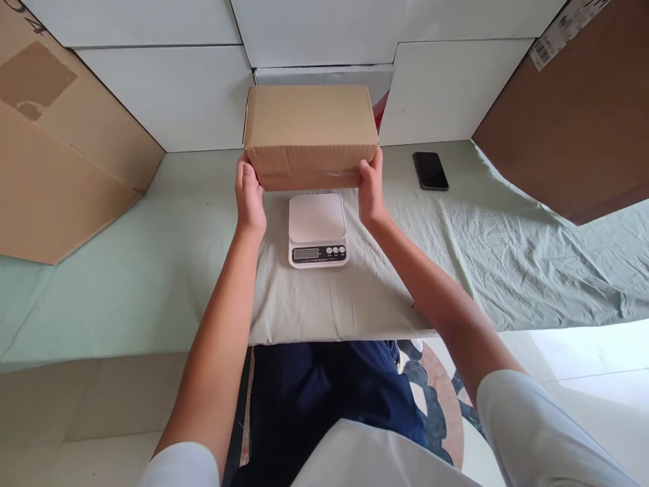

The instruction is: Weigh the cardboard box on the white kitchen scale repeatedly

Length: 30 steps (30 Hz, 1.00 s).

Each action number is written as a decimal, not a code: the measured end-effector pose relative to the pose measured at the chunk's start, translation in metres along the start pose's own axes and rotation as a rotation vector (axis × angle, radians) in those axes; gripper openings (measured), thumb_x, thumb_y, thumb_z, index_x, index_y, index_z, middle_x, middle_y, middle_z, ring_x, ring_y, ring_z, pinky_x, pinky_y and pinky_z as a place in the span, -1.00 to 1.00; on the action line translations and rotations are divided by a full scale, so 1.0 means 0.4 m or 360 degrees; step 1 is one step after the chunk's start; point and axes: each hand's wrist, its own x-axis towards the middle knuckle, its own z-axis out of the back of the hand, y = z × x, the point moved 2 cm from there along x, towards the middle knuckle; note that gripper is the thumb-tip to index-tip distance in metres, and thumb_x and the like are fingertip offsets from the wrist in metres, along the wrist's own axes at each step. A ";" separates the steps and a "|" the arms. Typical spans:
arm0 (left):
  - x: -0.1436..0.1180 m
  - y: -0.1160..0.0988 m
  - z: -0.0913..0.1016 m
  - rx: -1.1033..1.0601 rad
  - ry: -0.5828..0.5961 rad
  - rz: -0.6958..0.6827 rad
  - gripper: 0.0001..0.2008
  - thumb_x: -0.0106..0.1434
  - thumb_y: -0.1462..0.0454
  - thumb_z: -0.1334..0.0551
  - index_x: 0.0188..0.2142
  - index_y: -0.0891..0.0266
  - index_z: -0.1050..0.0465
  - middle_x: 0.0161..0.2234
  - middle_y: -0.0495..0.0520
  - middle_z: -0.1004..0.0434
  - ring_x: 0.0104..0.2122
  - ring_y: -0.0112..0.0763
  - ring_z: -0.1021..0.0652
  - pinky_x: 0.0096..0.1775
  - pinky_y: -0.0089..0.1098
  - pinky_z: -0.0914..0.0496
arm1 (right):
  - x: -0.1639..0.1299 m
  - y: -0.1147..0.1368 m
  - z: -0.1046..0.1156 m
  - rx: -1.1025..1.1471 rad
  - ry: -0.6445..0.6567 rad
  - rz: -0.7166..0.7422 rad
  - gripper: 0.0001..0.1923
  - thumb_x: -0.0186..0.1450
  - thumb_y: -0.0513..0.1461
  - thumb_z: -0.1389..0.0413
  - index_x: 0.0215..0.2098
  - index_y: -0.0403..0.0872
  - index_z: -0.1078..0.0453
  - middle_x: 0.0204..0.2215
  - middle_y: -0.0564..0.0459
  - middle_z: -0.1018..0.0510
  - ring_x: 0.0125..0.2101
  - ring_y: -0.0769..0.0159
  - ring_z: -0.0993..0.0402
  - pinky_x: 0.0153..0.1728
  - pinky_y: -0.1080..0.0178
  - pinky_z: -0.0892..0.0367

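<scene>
A brown cardboard box (310, 122) is gripped between my two hands, just behind a small white digital kitchen scale (317, 220). My left hand (249, 196) is closed on the box's left end, thumb along the near face. On the opposite end, my right hand (371, 189) holds the lower right corner with its thumb on the front. Fingers beneath and behind the box are hidden. The scale lies on the cloth between my forearms, its plate bare and its display blank. Whether the box touches the cloth, I cannot tell.
A black smartphone (430, 170) lies on the green cloth (203, 270) to the right. Large cardboard pieces stand at the left (76, 149) and right (572, 122). White boxes or panels (167, 98) form a wall along the back. The cloth's front edge is near my legs.
</scene>
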 end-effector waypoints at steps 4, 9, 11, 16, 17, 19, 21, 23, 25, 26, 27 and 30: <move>0.064 0.127 -0.017 -0.0005 -0.0140 0.0121 0.01 0.16 -0.63 -0.17 0.22 0.03 -0.56 0.47 0.21 -0.50 0.64 -0.02 -0.29 0.59 -0.09 -0.25 | 0.060 -0.101 -0.012 0.0056 -0.0082 -0.0090 0.07 0.26 0.56 -0.01 0.55 0.31 -0.12 0.55 0.08 -0.33 0.65 -0.10 -0.12 0.70 -0.28 -0.10; 0.063 0.218 -0.018 -0.0053 -0.0169 0.0255 0.02 0.16 -0.62 -0.18 0.27 0.00 -0.54 0.51 0.23 -0.47 0.63 -0.03 -0.31 0.58 -0.11 -0.25 | 0.050 -0.165 -0.010 0.0129 -0.0172 -0.0223 0.03 0.20 0.47 -0.17 0.43 0.17 -0.20 0.51 -0.02 -0.39 0.59 -0.06 -0.25 0.72 -0.21 -0.08; 0.058 0.233 -0.015 -0.0063 -0.0168 0.0268 0.01 0.18 -0.61 -0.18 0.28 -0.01 -0.54 0.52 0.22 -0.46 0.62 -0.04 -0.33 0.57 -0.12 -0.25 | 0.046 -0.174 -0.009 0.0143 -0.0176 -0.0231 -0.03 0.21 0.43 -0.19 0.40 0.18 -0.21 0.51 0.00 -0.40 0.59 -0.05 -0.24 0.73 -0.21 -0.06; 0.060 0.256 -0.007 -0.0069 -0.0232 0.0382 0.00 0.25 -0.58 -0.12 0.37 -0.01 -0.48 0.59 0.21 -0.37 0.64 -0.12 -0.29 0.60 -0.12 -0.20 | 0.044 -0.177 -0.007 0.0143 -0.0139 -0.0265 -0.06 0.25 0.39 -0.21 0.42 0.17 -0.21 0.51 -0.01 -0.41 0.61 -0.05 -0.20 0.73 -0.21 -0.04; 0.062 0.260 -0.007 -0.0073 -0.0238 0.0411 0.01 0.27 -0.57 -0.11 0.39 0.00 -0.46 0.60 0.22 -0.35 0.65 -0.13 -0.29 0.60 -0.12 -0.19 | 0.042 -0.175 -0.008 0.0146 -0.0127 -0.0269 -0.04 0.25 0.39 -0.21 0.43 0.15 -0.20 0.52 -0.03 -0.40 0.61 -0.05 -0.20 0.73 -0.20 -0.04; 0.065 0.265 -0.009 -0.0073 -0.0240 0.0459 0.00 0.31 -0.55 -0.08 0.43 0.01 -0.43 0.62 0.22 -0.30 0.65 -0.15 -0.28 0.60 -0.12 -0.18 | 0.037 -0.173 -0.009 0.0154 -0.0125 -0.0281 -0.01 0.23 0.41 -0.19 0.43 0.12 -0.19 0.53 -0.06 -0.39 0.61 -0.05 -0.21 0.73 -0.18 -0.05; 0.067 0.264 -0.012 -0.0063 -0.0232 0.0484 -0.02 0.35 -0.53 -0.05 0.45 0.01 -0.42 0.64 0.21 -0.28 0.65 -0.17 -0.28 0.61 -0.13 -0.17 | 0.032 -0.176 -0.013 0.0161 -0.0139 -0.0305 0.01 0.20 0.43 -0.19 0.41 0.12 -0.19 0.53 -0.06 -0.38 0.60 -0.05 -0.21 0.73 -0.18 -0.04; 0.066 0.254 -0.015 -0.0042 -0.0207 0.0484 -0.02 0.36 -0.53 -0.04 0.45 0.00 -0.43 0.63 0.19 -0.30 0.65 -0.16 -0.28 0.61 -0.13 -0.17 | 0.033 -0.188 -0.019 0.0170 -0.0138 -0.0329 0.03 0.18 0.44 -0.19 0.42 0.15 -0.18 0.53 -0.05 -0.38 0.61 -0.05 -0.20 0.74 -0.20 -0.02; 0.064 0.231 -0.009 -0.0009 -0.0211 0.0471 -0.01 0.37 -0.53 -0.02 0.48 0.00 -0.42 0.65 0.16 -0.26 0.67 -0.17 -0.22 0.63 -0.13 -0.14 | 0.045 -0.207 -0.016 0.0178 -0.0165 -0.0338 0.08 0.17 0.47 -0.16 0.46 0.16 -0.14 0.58 -0.04 -0.31 0.65 -0.04 -0.14 0.74 -0.22 -0.01; 0.063 0.214 0.000 0.0018 -0.0239 0.0465 -0.01 0.39 -0.52 0.02 0.50 -0.01 -0.40 0.68 0.13 -0.20 0.69 -0.19 -0.15 0.65 -0.14 -0.09 | 0.057 -0.220 -0.007 0.0173 -0.0202 -0.0340 0.12 0.16 0.49 -0.13 0.50 0.16 -0.11 0.62 -0.04 -0.24 0.68 -0.04 -0.08 0.74 -0.22 0.00; 0.062 0.194 0.013 0.0052 -0.0284 0.0463 -0.01 0.44 -0.50 0.08 0.54 0.00 -0.35 0.71 0.09 -0.11 0.72 -0.21 -0.07 0.66 -0.14 -0.04 | 0.072 -0.233 0.009 0.0164 -0.0259 -0.0343 0.16 0.16 0.51 -0.08 0.54 0.16 -0.06 0.66 -0.04 -0.16 0.72 -0.03 0.01 0.74 -0.24 0.02; 0.059 0.122 0.070 0.0147 -0.0426 0.0466 -0.03 0.58 -0.32 0.38 0.68 0.16 -0.06 0.76 0.04 0.16 0.73 -0.27 0.15 0.70 -0.13 0.12 | 0.128 -0.275 0.100 0.0122 -0.0457 -0.0360 0.21 0.20 0.52 0.04 0.63 0.18 0.09 0.73 0.00 0.05 0.78 -0.01 0.26 0.73 -0.31 0.14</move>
